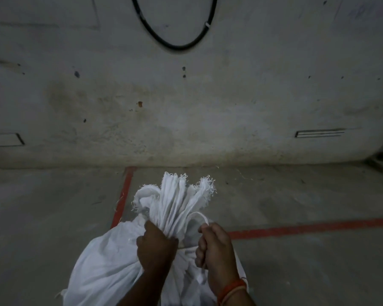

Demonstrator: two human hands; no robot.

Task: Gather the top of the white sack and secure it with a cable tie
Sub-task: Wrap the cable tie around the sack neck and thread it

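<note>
White woven fabric sack (pixel 102 268) with gathered top, and thin white plastic cable tie (pixel 200 215).

The sack stands upright on the floor, full and creased. Its top is bunched into pleated folds with frayed edges pointing upward. The cable tie arcs in a loop just right of the gathered neck; its tail hangs lower down.

White sack's (pixel 102 268) base below bottom edge; black cable's (pixel 175 44) loop above top.
</note>
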